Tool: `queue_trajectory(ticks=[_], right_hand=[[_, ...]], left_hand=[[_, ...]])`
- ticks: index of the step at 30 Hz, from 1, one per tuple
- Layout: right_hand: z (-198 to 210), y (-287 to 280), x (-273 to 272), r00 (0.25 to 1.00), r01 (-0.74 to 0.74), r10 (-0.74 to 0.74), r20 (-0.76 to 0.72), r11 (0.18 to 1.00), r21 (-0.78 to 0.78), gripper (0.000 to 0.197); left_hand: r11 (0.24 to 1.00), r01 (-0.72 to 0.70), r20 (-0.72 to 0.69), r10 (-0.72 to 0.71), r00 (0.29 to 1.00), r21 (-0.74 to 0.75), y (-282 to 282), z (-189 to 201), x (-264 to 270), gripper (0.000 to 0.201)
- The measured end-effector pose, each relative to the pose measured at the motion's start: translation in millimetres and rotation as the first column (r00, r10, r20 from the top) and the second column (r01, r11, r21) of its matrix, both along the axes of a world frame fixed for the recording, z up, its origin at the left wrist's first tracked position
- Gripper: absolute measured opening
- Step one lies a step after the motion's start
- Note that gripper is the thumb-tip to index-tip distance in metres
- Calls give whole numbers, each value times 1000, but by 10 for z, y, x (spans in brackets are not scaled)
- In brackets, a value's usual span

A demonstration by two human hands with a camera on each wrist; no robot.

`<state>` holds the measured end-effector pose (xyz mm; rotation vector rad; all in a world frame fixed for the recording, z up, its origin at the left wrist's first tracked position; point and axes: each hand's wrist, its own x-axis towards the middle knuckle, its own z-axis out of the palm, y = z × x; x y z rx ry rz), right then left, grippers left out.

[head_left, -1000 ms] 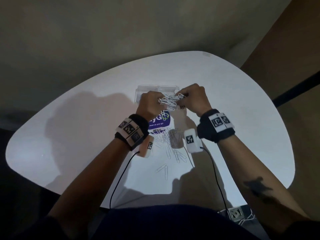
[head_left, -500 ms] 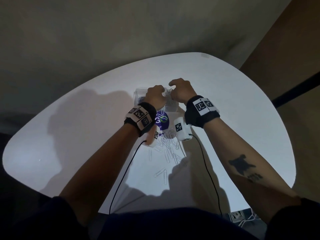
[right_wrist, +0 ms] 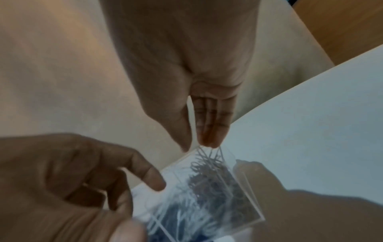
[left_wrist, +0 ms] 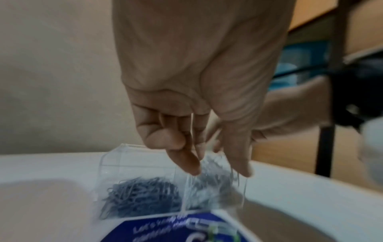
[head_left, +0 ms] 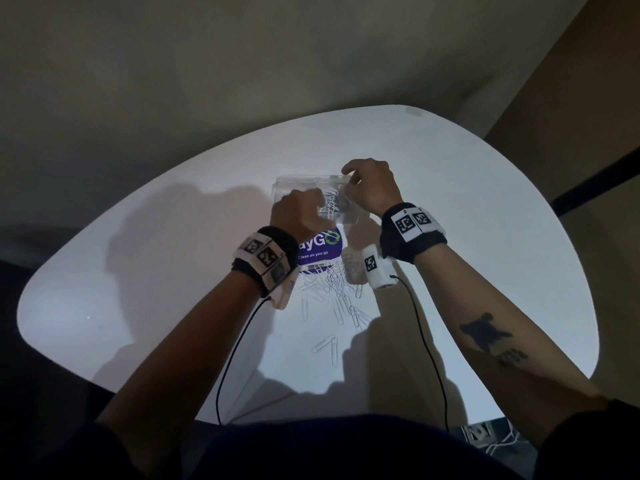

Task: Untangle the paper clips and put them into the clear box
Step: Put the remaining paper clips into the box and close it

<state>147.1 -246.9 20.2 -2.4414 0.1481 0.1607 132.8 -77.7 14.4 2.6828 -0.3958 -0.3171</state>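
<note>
The clear box [head_left: 294, 183] stands on the white table [head_left: 173, 271], with paper clips [head_left: 334, 202] heaped inside. The left wrist view shows two compartments, each holding a pile [left_wrist: 140, 198]. My left hand [left_wrist: 215, 168] hovers over the right-hand compartment, fingers pointing down and loosely apart, gripping nothing I can make out. My right hand [right_wrist: 194, 145] is at the box's far right corner. Its thumb and straight fingers are drawn together at the tips, and a few clips [right_wrist: 209, 155] hang from them into the box. More loose clips [head_left: 332, 289] lie on the table between my wrists.
A purple card [head_left: 318, 249] with white lettering lies flat just in front of the box. Two separate clips [head_left: 327, 344] lie nearer my body. Thin black cables [head_left: 239, 341] run from both wrists toward me. A dark frame [head_left: 588, 181] stands beyond the table's right edge.
Both hands carried the tangled bunch forward from above the purple card to over the box. The bunch now lies in the box and my left hand has let go.
</note>
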Motion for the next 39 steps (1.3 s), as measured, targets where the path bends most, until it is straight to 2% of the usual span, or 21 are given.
queue_trajectory(ticks=[2,3,5,6,9,12,15,17,19,21,23,26,28,30,32,34,36,39], right_hand=[[-27,69,-2,994,-111,111,0,993,-46,29],[-51,99,-7,986,-165,165,-5,982,-93,26],[-71,119,-17,975,-224,224,-17,967,-124,20],[-56,108,-25,973,-230,229,-22,970,-82,19],[-44,5,-26,990,-139,141,-10,984,108,25],[-53,-47,-54,999,-29,20,51,985,167,30],[-94,-34,-111,992,-15,10,124,999,37,22],[-94,1,-150,988,-143,147,48,987,-77,13],[-88,44,-160,960,-278,274,-52,940,-196,13],[-101,83,-163,953,-302,300,-49,916,-266,14],[-126,118,-151,944,-314,329,-14,889,-334,14],[-73,130,-159,911,-391,409,-54,814,-430,14],[-31,85,-165,915,-385,404,-19,856,-346,13],[-30,29,-224,937,-302,333,103,923,-240,14],[-37,-5,-356,940,-199,241,241,962,-186,11],[-56,-24,-534,928,-204,241,285,967,-154,10],[-133,-56,-715,925,-307,330,186,941,-144,12],[-364,-112,-979,895,-445,424,-135,869,-218,39]], left_hand=[[986,81,31,-87,996,145,-72,-34,-69,48],[980,99,56,-110,992,176,-107,-71,-74,47],[984,83,100,-100,990,160,-177,-89,-67,32],[989,58,106,-73,992,135,-201,-83,-47,25],[997,-16,110,7,994,80,-246,-40,14,23],[992,-37,197,14,980,117,-299,-14,84,25],[991,-16,194,-10,981,133,-348,-25,120,27],[996,-17,115,7,993,91,-371,-21,106,29],[997,-7,64,3,998,71,-370,-38,105,26],[999,19,52,-21,998,41,-319,-60,101,24],[997,10,86,-3,996,-72,-192,-72,102,28],[975,-5,137,37,990,-224,16,-46,44,30],[984,-1,124,23,992,-176,140,-49,-46,26],[992,-27,110,40,993,-123,262,-95,-162,30],[998,-36,11,37,999,-58,388,-177,-300,28],[1000,5,-131,-1,991,30,494,-265,-451,19],[989,107,-219,-83,972,101,558,-355,-589,42],[957,224,-243,-176,954,185,530,-465,-842,95]])
